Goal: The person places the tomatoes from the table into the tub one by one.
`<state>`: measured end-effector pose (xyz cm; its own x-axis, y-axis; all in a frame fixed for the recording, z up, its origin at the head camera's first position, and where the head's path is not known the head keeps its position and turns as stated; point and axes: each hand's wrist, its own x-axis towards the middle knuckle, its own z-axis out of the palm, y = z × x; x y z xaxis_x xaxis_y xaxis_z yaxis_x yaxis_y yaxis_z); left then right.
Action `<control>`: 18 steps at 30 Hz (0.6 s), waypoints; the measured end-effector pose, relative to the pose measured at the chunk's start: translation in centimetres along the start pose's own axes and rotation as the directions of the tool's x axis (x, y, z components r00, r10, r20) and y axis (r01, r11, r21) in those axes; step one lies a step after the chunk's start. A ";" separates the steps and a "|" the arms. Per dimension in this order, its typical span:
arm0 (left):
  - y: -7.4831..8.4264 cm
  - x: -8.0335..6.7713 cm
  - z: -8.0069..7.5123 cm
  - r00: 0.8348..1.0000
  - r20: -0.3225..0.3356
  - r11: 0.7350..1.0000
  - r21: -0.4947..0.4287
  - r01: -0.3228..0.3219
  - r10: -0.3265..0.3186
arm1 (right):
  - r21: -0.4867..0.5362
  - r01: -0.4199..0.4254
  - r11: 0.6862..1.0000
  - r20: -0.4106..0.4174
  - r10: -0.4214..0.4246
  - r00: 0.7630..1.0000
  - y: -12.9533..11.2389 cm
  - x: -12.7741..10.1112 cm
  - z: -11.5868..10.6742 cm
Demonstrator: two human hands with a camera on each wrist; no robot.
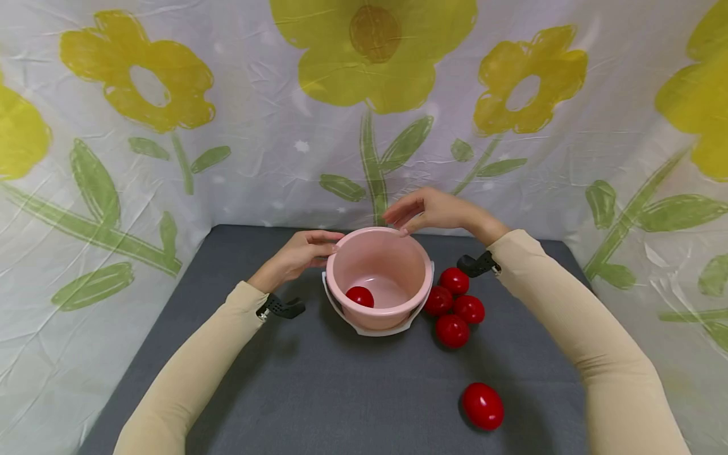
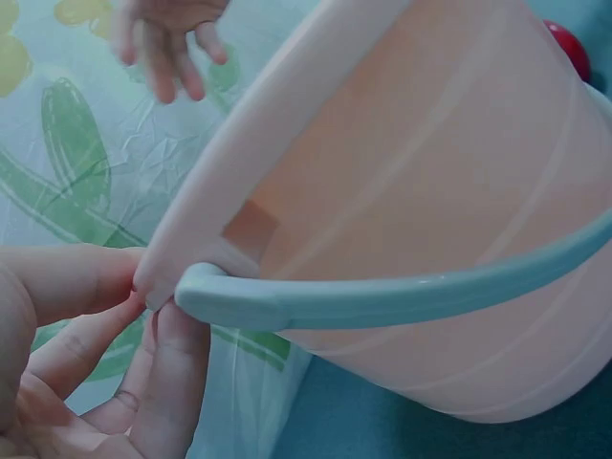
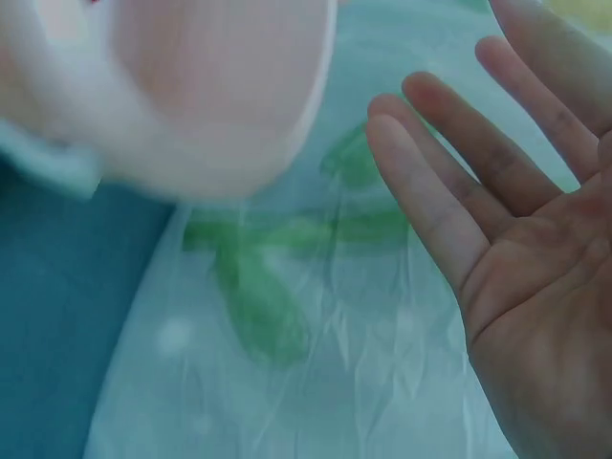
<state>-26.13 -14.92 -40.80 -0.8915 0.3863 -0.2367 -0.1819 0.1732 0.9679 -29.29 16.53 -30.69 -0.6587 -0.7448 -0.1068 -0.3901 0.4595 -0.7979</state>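
A pink bucket point(image 1: 378, 319) with a pale handle point(image 2: 402, 298) hanging down on its near side stands on the grey table. My left hand point(image 1: 298, 254) pinches its rim at the left, thumb and fingertips meeting the edge by the handle's hinge in the left wrist view. Above the far right part of the rim is my right hand point(image 1: 436, 210), its fingers loosely extended and holding nothing. In the right wrist view the right hand point(image 3: 535, 249) is apart from the blurred bucket point(image 3: 215, 105). One shiny red ball point(image 1: 360, 296) lies inside the bucket.
Several red balls point(image 1: 452, 330) cluster on the table right of the bucket. Another red, oval-looking ball point(image 1: 482, 406) lies nearer the front right. A flower-printed curtain point(image 1: 256, 158) hangs behind the table point(image 1: 341, 398) and along both sides.
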 end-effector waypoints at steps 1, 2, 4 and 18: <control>0.0 0.0 0.0 1.000 0.004 1.000 -0.006 0.001 -0.001 | 0.005 -0.011 1.000 -0.008 0.011 1.000 0.3 -0.5 -0.3; 0.0 -0.1 0.0 1.000 0.006 1.000 -0.010 0.003 -0.003 | 0.013 -0.027 1.000 -0.014 0.027 1.000 0.5 -1.0 -0.5; -0.1 0.0 -0.1 1.000 0.010 1.000 -0.014 0.000 0.000 | 0.029 -0.064 0.998 -0.030 0.065 0.997 1.2 -2.0 -0.8; -0.5 0.0 0.0 1.000 -0.011 0.999 -0.040 -0.002 0.002 | 0.038 -0.156 0.987 -0.114 0.159 0.981 6.4 -7.0 -1.4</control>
<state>-26.06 -14.97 -41.31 -0.8963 0.3765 -0.2342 -0.1967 0.1358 0.9710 -28.09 25.32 -34.24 -0.7816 -0.6019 -0.1640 -0.2582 0.5514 -0.7933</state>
